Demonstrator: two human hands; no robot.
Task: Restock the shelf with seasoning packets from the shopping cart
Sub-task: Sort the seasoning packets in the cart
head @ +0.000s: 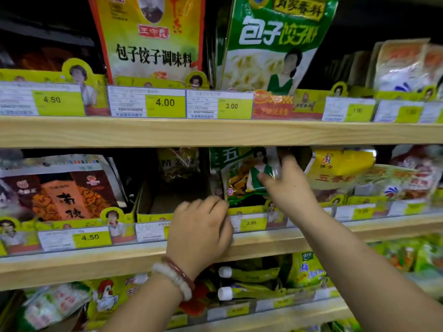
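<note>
Right hand [285, 188] apparently pinches packet [242, 178].

Seasoning packet [244, 178]: green, woman printed on front, glossy. Stands upright, slightly tilted, in middle shelf [275, 238] slot above the 3.00 tag. Top right corner pinched; yellow packet [335, 171] just beside on right.

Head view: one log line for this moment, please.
stage: shelving | right hand: grips green seasoning packet on middle shelf | left hand: at shelf edge, curled
</note>
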